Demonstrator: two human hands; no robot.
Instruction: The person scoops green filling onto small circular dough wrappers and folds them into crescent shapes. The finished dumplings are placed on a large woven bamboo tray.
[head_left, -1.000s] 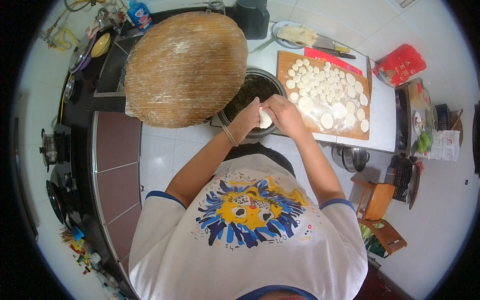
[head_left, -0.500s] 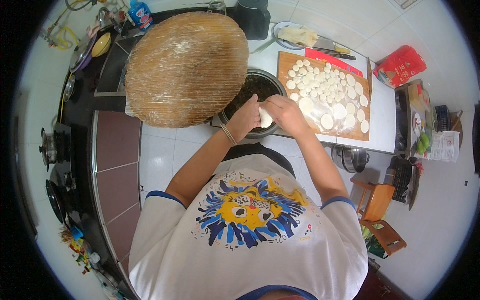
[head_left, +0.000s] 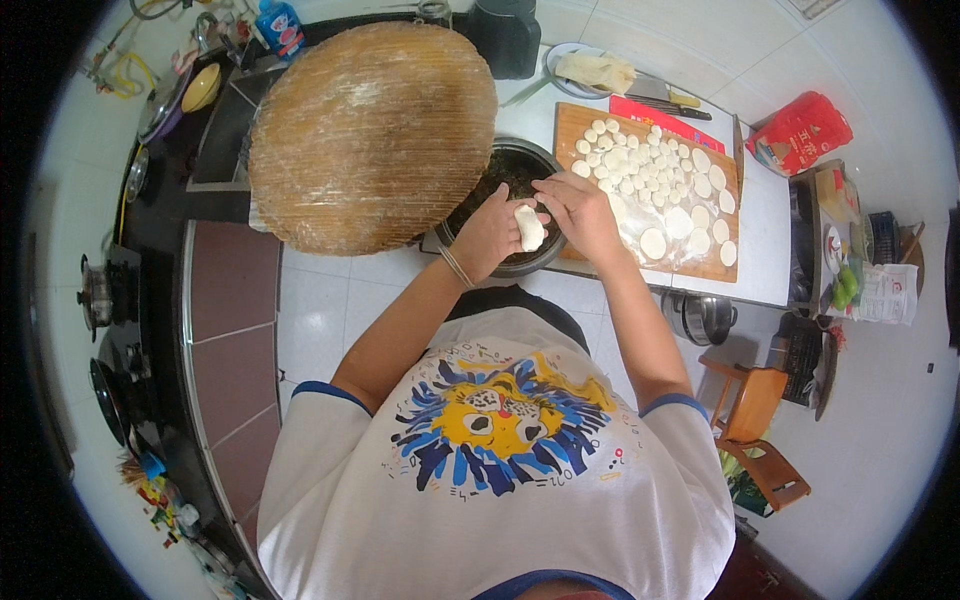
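My left hand [head_left: 487, 236] is closed around a white, folded piece of dough like a dumpling [head_left: 530, 229], which rests along its fingers. Just to the right, my right hand [head_left: 582, 213] has its fingers loosely bent and a little apart, the tips close beside the dumpling; nothing shows in them. Both hands are over the near part of a round metal pot [head_left: 545, 258] holding a dark green filling [head_left: 512, 172]. On the right, a floured wooden board [head_left: 570, 122] carries many small dough pieces [head_left: 655, 180] and several flat round wrappers [head_left: 653, 243].
A large round woven tray [head_left: 370, 140], dusted with flour, lies left of the pot, partly over the sink [head_left: 222, 140]. Behind the board are a plate with dough [head_left: 595, 72] and a knife [head_left: 680, 108]. A red bag [head_left: 803, 132] stands at the right; a wooden chair [head_left: 757, 405] is below.
My right fingers have come off the dumpling and shifted slightly right and up. More of the dumpling shows now in my left hand, which has barely moved.
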